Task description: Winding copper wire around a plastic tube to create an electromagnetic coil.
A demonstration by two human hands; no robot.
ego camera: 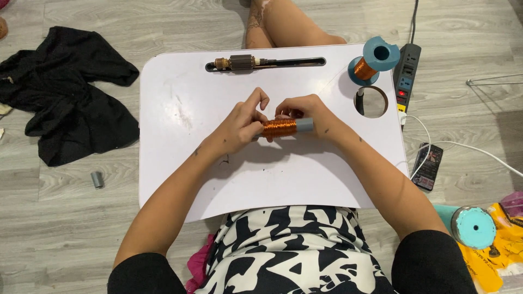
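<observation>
A grey tube wound with copper wire (280,127) lies level between both hands over the middle of a white lap tray (180,163). My left hand (239,126) grips its left end, thumb and forefinger raised above it. My right hand (305,111) holds the right end, fingers curled over the top. A thin strand of wire runs from the coil toward a blue spool of copper wire (372,61) lying on its side at the tray's far right corner.
A motor armature (237,63) rests in the tray's long slot. A round hole (372,102) is beside the spool. On the floor: black cloth (65,92) left, small grey tube (97,179), power strip (406,76), phone (427,166), teal spool (473,227) on a yellow bag.
</observation>
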